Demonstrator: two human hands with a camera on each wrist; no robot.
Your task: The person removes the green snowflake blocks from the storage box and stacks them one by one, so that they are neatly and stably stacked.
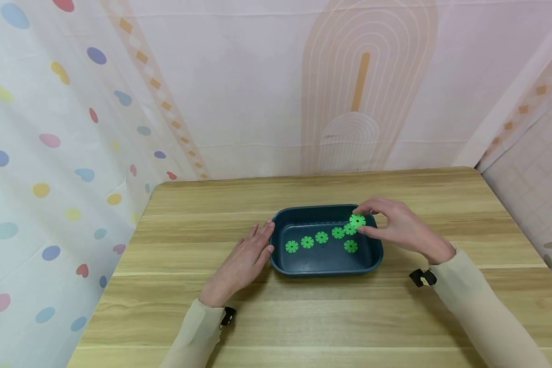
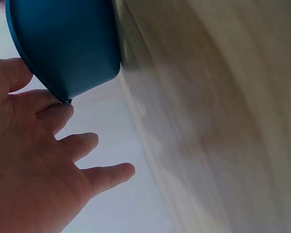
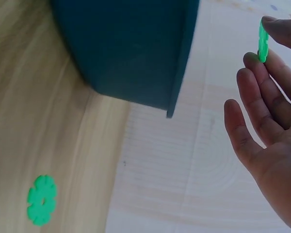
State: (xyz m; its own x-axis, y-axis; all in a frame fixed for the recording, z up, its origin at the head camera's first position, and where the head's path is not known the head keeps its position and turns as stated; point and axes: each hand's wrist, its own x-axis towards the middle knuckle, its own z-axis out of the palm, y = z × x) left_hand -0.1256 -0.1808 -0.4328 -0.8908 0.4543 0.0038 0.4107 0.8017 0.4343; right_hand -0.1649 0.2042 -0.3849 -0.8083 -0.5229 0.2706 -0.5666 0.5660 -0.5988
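A dark blue rectangular tub [image 1: 322, 267] holds several green notched plastic discs, one of them a disc [image 1: 351, 246] near its right end. Above that end, my right hand [image 1: 402, 227] pinches another green disc [image 1: 357, 220] between thumb and fingertips. The right wrist view shows this held disc [image 3: 263, 41] edge-on, higher than the tub's rim. My left hand [image 1: 244, 258] touches the tub's left end with its fingers spread. From the left wrist, the tub's outer wall [image 2: 70, 43] appears with the left hand's fingertips at its rim.
One green disc [image 3: 41, 200] lies on the wood outside the tub, seen in the right wrist view. The wooden table [image 1: 303, 317] meets a patterned cloth [image 1: 257, 102] at the back. A dotted cloth [image 1: 64, 204] hangs on the left.
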